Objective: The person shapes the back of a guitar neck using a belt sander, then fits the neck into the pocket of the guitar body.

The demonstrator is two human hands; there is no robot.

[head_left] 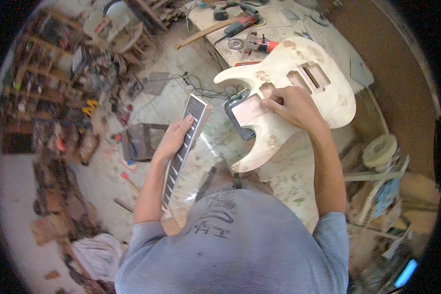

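Observation:
My left hand (174, 139) is closed round a guitar neck (181, 152), which has a dark fretboard with pale slanted inlays. The neck slants from upper right to lower left, its wide end uppermost. A pale, unfinished electric guitar body (284, 59) with two pointed horns and several routed cavities lies to the right, partly over the workbench. My right hand (296, 108) rests on the body, fingers curled at a cavity beside the neck pocket (250, 111). Its fingertips are partly hidden. Neck and body are apart.
A dark vise or clamp (236, 117) shows under the body. On the workbench (201, 19) lie a red grinder (264, 45), another power tool (242, 23) and a wooden stick (206, 33). Cables (201, 88) trail down beside it. Cluttered shelves (39, 73) stand left; a tape roll (379, 149) is right.

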